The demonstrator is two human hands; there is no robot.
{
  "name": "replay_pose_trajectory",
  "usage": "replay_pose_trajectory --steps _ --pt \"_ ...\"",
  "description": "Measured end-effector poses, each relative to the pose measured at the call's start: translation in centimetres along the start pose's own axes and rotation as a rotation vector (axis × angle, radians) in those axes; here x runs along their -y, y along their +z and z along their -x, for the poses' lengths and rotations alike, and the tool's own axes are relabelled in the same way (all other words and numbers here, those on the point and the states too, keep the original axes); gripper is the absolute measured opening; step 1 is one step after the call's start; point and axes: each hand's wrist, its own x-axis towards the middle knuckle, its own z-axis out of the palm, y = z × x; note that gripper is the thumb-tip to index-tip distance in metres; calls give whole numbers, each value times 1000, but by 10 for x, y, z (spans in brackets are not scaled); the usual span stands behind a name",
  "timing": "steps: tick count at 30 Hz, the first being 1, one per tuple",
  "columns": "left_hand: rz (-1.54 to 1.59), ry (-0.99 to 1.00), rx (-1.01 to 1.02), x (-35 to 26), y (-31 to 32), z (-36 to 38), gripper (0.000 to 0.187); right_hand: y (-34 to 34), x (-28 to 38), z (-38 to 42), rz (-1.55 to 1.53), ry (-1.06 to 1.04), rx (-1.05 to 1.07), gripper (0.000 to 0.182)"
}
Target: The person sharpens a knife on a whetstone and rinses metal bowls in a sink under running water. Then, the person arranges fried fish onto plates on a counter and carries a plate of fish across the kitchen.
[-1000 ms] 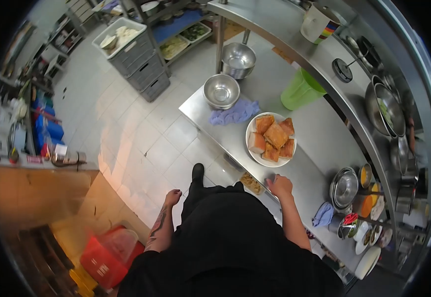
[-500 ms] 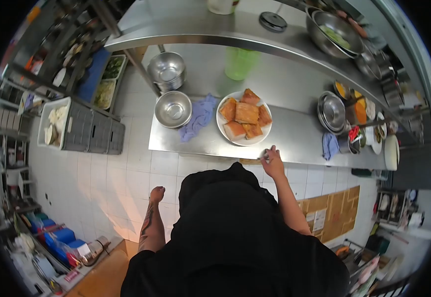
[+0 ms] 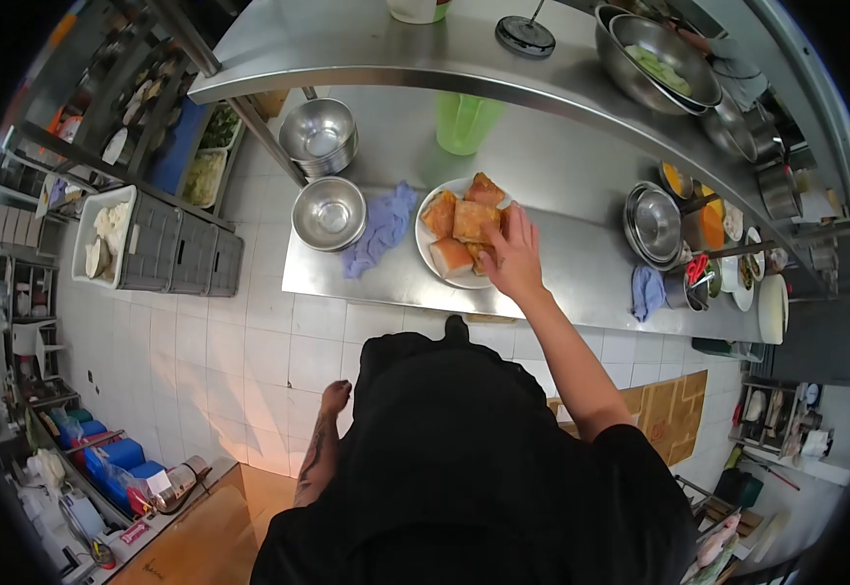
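Note:
A round white plate [image 3: 427,255] on the steel counter holds several thick chunks of orange-brown roasted meat [image 3: 473,222], some with a paler side showing. Over the plate's right side is my right hand [image 3: 514,258], its fingers stretched out across the chunks there and covering part of them. My left hand [image 3: 336,396] hangs low beside my body above the tiled floor, fingers curled in, with nothing visible in it. Left of the plate lies a crumpled blue-purple cloth [image 3: 378,230], and behind the plate stands a green translucent container [image 3: 463,124].
Steel bowls [image 3: 329,214] stand at the counter's left end. A steel shelf [image 3: 366,78] crosses above the counter's back. To the right are more steel bowls [image 3: 655,224], a blue cloth [image 3: 648,293] and red-handled scissors [image 3: 698,266]. A grey crate stack [image 3: 183,244] stands on the left.
My right hand has moved from the counter's front edge up and over the plate, its fingers now extended. My left hand has shifted slightly right and down, closer to my body.

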Motion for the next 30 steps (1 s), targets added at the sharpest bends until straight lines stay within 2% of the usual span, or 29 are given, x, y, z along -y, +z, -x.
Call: replay_pose_trajectory --steps 1,2,5,8,12,14,19,22,24,25,27,28,30 --pt "-58 58 47 21 8 -3 42 2 -3 -3 -3 -8 1 50" --pt "-22 15 36 -23 5 43 41 7 -7 -5 -14 -18 25 48" --pt "70 -39 -45 -21 17 84 38 6 -14 -11 -12 -64 70 45" --pt "94 -103 -30 -2 18 102 34 5 -20 -13 5 -112 81 42" --pt "88 -130 -29 -9 18 125 30 3 -25 -16 -20 -160 57 40" --pt "152 -179 -106 -20 22 130 29 4 -27 -16 -21 -171 57 41" --pt "154 -139 -75 -36 30 120 31 7 -36 -18 1 -211 61 40" --pt "217 -121 -65 -35 40 100 35 1 -41 -14 -95 -231 52 43" --pt "250 -125 -67 -35 42 88 37 -4 -47 -3 -300 -209 -72 46" --pt "226 -107 -82 -34 41 82 39 -1 -52 6 -300 -206 -71 46" --pt "237 -116 -104 -24 40 69 41 16 -66 34 -411 70 -178 48" --pt "233 -118 -101 -24 38 68 41 24 -76 50 -411 74 -177 48" --pt "154 -85 -110 -26 32 65 40 40 -96 83 -253 272 -132 50"
